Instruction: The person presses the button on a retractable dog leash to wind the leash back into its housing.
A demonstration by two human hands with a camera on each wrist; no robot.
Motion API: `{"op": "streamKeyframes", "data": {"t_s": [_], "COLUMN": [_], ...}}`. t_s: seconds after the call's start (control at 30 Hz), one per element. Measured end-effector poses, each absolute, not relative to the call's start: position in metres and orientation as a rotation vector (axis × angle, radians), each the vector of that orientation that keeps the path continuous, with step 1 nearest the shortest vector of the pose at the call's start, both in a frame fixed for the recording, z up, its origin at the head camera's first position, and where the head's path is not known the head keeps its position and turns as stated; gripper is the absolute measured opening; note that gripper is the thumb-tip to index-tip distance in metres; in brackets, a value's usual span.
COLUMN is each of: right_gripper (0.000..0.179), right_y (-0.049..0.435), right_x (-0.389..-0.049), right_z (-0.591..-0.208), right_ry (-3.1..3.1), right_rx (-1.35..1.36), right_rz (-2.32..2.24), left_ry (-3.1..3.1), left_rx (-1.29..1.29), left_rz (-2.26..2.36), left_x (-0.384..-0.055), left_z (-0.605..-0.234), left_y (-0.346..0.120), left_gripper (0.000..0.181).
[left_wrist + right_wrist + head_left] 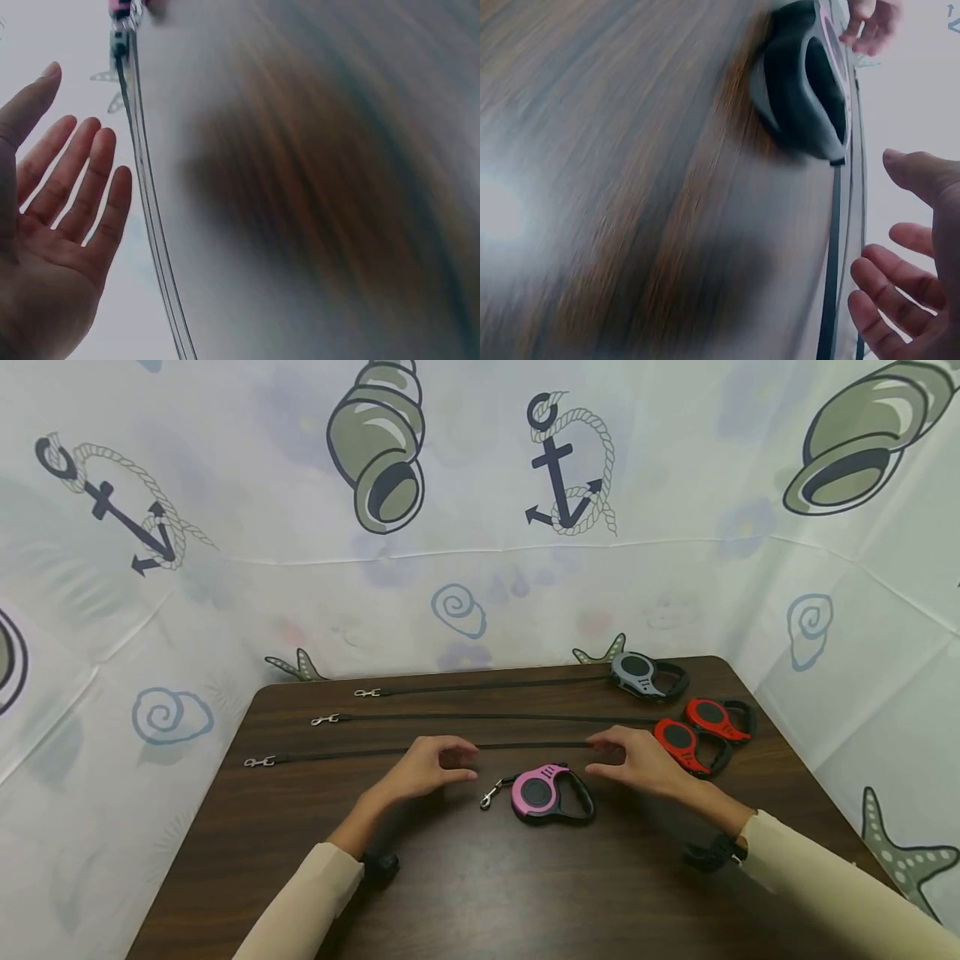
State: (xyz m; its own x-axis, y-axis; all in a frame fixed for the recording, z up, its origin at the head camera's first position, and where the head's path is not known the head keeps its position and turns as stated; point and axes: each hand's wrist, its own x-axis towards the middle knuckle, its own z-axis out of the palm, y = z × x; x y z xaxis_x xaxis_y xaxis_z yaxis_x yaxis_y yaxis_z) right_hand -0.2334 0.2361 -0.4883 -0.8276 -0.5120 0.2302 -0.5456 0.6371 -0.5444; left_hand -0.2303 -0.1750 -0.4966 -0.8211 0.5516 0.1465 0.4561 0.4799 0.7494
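Observation:
A pink retractable dog leash (536, 792) with a black loop handle lies on the table between the two hands, its metal clip (491, 795) pointing left. My left hand (427, 767) hovers left of that clip, fingers relaxed and apart from it. On the other side, my right hand (637, 762) hangs near the handle with loosely bent fingers, holding nothing. In the right wrist view the black handle (802, 86) shows close up, not touched by the right hand (911, 292). The left wrist view has the left palm (64, 247) bare, fingers spread.
A grey leash (636, 670) lies at the back right; two red leashes (677, 737) sit beside the right hand. Three black cords (480, 717) stretch left across the dark wooden table (480, 893), ending in metal clips (326, 720). A patterned cloth (480, 485) hangs behind.

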Motion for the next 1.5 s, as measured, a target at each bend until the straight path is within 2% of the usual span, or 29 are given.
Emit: {"op": "streamKeyframes", "data": {"t_s": [0.6,1.03,1.5], "right_gripper": [0.056,0.064,0.069], "right_y": [0.289,0.319,0.352], "right_x": [-0.228,-0.233,-0.23], "right_z": [-0.472,-0.475,-0.478], "right_ry": [-2.699,-2.68,-2.755], "right_rx": [0.993,0.946,0.818], "right_rz": [0.557,0.422,0.342], "left_ry": [2.842,3.03,3.263], "left_rx": [0.806,0.782,0.637], "left_rz": [1.255,1.146,0.996], "left_x": [-0.216,-0.208,-0.194], "left_z": [-0.493,-0.491,-0.492], "left_y": [-0.268,-0.326,-0.383], "left_gripper": [0.046,0.045,0.051]}}
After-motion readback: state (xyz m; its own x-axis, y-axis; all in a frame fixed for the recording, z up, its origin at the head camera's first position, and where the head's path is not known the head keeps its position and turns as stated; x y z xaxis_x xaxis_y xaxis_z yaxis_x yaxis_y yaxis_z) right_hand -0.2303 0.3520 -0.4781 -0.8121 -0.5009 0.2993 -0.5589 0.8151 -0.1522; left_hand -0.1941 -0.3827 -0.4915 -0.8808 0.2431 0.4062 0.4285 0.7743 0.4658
